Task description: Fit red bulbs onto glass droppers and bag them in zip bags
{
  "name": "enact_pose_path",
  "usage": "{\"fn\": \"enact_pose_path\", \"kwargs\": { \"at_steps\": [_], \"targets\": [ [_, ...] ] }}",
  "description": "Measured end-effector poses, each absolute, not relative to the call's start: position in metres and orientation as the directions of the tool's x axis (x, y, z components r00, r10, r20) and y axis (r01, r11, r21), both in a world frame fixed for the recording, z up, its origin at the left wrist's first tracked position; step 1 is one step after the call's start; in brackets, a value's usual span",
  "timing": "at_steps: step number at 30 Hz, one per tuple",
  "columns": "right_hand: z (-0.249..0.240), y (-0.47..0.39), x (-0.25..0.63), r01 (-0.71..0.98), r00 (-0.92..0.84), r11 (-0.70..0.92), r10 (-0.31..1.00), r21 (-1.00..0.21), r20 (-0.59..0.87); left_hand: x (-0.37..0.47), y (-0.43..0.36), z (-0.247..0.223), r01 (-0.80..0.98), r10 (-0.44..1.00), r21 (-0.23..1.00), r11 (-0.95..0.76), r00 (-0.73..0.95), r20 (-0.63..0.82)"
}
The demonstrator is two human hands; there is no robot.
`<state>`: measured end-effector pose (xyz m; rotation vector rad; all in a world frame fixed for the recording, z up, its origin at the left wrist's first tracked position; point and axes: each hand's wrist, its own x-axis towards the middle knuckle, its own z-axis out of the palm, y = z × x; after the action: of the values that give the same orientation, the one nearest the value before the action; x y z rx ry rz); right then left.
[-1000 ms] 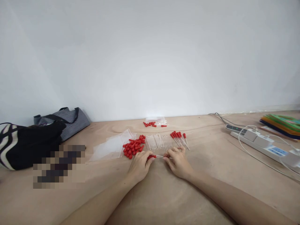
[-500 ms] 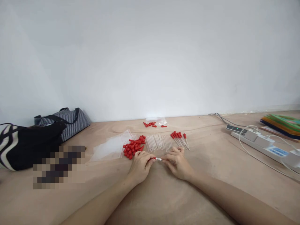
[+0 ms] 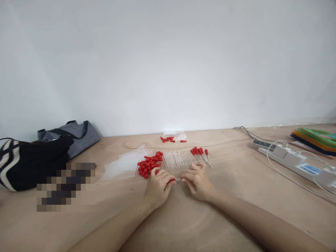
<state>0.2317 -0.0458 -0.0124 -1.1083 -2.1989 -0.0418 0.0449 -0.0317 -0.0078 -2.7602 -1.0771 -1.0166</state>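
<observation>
My left hand (image 3: 160,185) pinches a red rubber dropper bulb (image 3: 172,180). My right hand (image 3: 198,182) grips a thin clear glass tube (image 3: 179,180), whose left end meets the bulb; how deep it sits is hidden by my fingers. Just beyond my left hand lies a heap of red dropper bulbs (image 3: 148,165). A row of clear glass tubes (image 3: 177,160) lies side by side past both hands. Several droppers with red bulbs fitted (image 3: 201,155) rest beyond my right hand, bulbs pointing away from me.
Flat clear plastic bags (image 3: 122,164) lie left of the heap. Farther back, more red bulbs (image 3: 167,139) lie beside a clear bag (image 3: 174,134). A power strip (image 3: 306,168) with cables is at right, near coloured sheets (image 3: 315,140). Black (image 3: 42,159) and striped bags (image 3: 86,136) stand left.
Both hands remain in nearly the same place, with the bulb and tube still between them. The fingers have shifted slightly, and the tube section between them looks thinner.
</observation>
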Motion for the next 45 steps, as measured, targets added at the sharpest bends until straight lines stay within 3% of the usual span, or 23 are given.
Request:
{"fn": "enact_pose_path", "kwargs": {
  "at_steps": [6, 14, 20, 29, 35, 38, 41, 45],
  "targets": [
    [-0.007, -0.047, 0.23, 0.755, -0.445, 0.607, 0.751, -0.245, 0.488, 0.047, -0.036, -0.005, 0.604, 0.566, 0.156, -0.782, 0.582, 0.584],
    [-0.002, -0.044, 0.227, 0.709, -0.458, 0.547, 0.837, -0.446, 0.299, 0.047, -0.037, -0.005, 0.585, 0.534, 0.129, -0.8, 0.597, 0.599],
    [-0.001, -0.041, 0.227, 0.68, -0.49, 0.53, 0.842, -0.507, 0.224, 0.045, -0.032, -0.006, 0.575, 0.524, 0.126, -0.808, 0.605, 0.6],
    [0.003, -0.041, 0.238, 0.712, -0.455, 0.527, 0.85, -0.464, 0.266, 0.034, -0.024, 0.002, 0.603, 0.603, 0.213, -0.769, 0.573, 0.555],
    [0.002, -0.042, 0.246, 0.761, -0.488, 0.597, 0.784, -0.252, 0.384, 0.036, -0.025, 0.0, 0.608, 0.584, 0.185, -0.772, 0.565, 0.582],
    [0.001, -0.04, 0.248, 0.771, -0.485, 0.599, 0.772, -0.214, 0.412, 0.034, -0.023, 0.0, 0.645, 0.588, 0.131, -0.753, 0.57, 0.573],
    [0.001, -0.032, 0.258, 0.825, -0.353, 0.499, 0.822, -0.265, 0.448, 0.027, -0.019, 0.001, 0.736, 0.648, 0.109, -0.669, 0.505, 0.57],
    [-0.003, -0.012, 0.287, 0.879, 0.095, 0.123, 0.902, -0.461, 0.421, 0.014, -0.012, 0.002, 0.832, 0.715, 0.096, -0.547, 0.404, 0.571]
  ]
}}
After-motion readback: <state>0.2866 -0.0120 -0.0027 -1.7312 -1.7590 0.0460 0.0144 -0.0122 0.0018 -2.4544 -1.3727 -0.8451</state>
